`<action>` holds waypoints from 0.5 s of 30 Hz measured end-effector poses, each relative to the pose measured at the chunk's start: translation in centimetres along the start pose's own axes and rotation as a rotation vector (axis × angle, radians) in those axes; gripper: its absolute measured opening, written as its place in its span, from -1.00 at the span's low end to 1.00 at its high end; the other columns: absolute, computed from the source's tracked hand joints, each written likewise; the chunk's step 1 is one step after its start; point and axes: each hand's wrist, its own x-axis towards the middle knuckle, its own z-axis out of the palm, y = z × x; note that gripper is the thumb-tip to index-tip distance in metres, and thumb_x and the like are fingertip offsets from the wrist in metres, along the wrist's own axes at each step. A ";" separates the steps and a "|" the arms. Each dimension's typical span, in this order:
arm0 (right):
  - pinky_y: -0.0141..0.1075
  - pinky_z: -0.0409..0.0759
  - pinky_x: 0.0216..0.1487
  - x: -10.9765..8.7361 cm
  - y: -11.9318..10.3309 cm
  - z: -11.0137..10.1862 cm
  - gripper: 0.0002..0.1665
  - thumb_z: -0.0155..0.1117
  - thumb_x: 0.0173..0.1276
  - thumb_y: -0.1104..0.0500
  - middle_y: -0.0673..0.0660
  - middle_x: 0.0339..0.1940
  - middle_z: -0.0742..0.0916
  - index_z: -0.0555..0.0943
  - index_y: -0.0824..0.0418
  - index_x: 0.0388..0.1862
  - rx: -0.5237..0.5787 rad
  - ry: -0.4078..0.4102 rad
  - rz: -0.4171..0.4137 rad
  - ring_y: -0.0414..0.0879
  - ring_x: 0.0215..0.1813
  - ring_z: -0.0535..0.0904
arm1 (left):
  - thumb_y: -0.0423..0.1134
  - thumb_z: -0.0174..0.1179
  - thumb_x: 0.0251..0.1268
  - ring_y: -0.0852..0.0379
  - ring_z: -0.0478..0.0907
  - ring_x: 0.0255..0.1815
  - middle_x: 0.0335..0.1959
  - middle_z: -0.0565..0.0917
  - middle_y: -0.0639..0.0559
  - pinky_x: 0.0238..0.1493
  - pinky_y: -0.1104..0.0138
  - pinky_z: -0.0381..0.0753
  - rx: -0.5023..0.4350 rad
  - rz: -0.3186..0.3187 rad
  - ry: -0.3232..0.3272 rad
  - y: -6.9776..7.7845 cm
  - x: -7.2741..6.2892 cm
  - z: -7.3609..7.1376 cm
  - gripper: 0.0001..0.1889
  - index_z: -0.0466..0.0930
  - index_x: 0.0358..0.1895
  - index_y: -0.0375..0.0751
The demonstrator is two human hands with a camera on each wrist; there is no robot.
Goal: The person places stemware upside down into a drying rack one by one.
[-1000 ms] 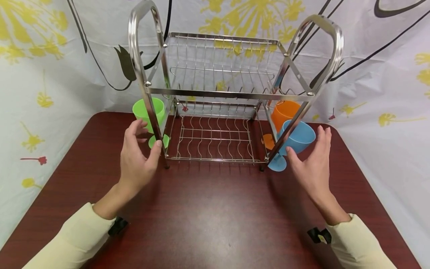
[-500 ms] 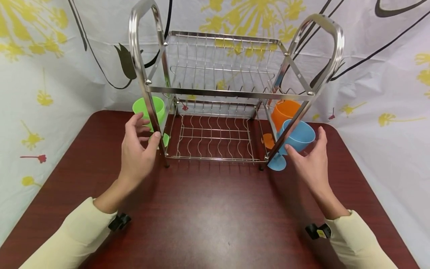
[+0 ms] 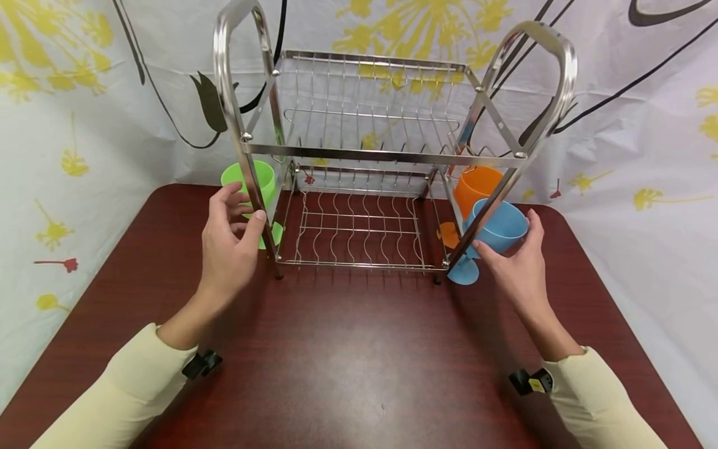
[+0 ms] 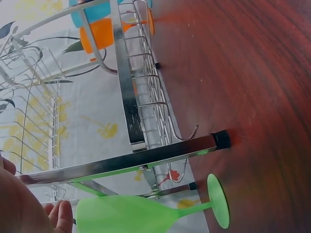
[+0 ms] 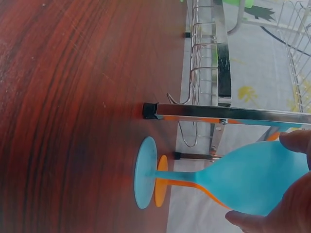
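Gripping the blue cup [image 3: 499, 227] round its bowl with the right hand [image 3: 518, 268], with thumb on one side and fingers on the other; seen upright on the table [image 3: 359, 343], just outside the right front leg of the rack [image 3: 387, 155]; spreading the left hand [image 3: 227, 243], released and loosely bent, beside the green cup [image 3: 265, 178], itself upright just outside the left front leg; cannot tell if touching that bowl with the fingertips; placing the left thumb close by that leg; just behind the blue cup, to the orange cup [image 3: 477, 184], likewise upright, and partly hidden; towards the back, up against the white, yellow-flowered cloth [image 3: 112, 156]; wearing cream sleeves [image 3: 120, 380] on both arms.
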 end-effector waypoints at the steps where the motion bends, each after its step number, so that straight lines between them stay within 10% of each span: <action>1: 0.24 0.26 0.34 0.0 0.0 0.0 0.23 0.38 0.21 -0.12 0.24 0.54 0.18 -0.24 -0.05 0.59 0.001 -0.004 0.003 0.26 0.38 0.24 | -0.30 0.11 0.36 0.24 0.51 0.03 0.11 0.53 -0.05 -0.10 0.49 0.48 -0.006 -0.002 0.001 0.0 0.0 0.0 -0.48 0.26 0.36 -0.21; 15: 0.28 0.25 0.33 0.3 0.2 0.0 0.22 0.34 0.26 -0.13 0.30 0.53 0.13 -0.29 -0.05 0.59 0.043 -0.055 0.030 0.33 0.40 0.19 | -0.34 0.09 0.38 0.23 0.52 -0.02 0.05 0.53 0.01 -0.14 0.46 0.49 -0.100 0.008 0.001 0.5 0.5 0.1 -0.54 0.32 0.32 -0.19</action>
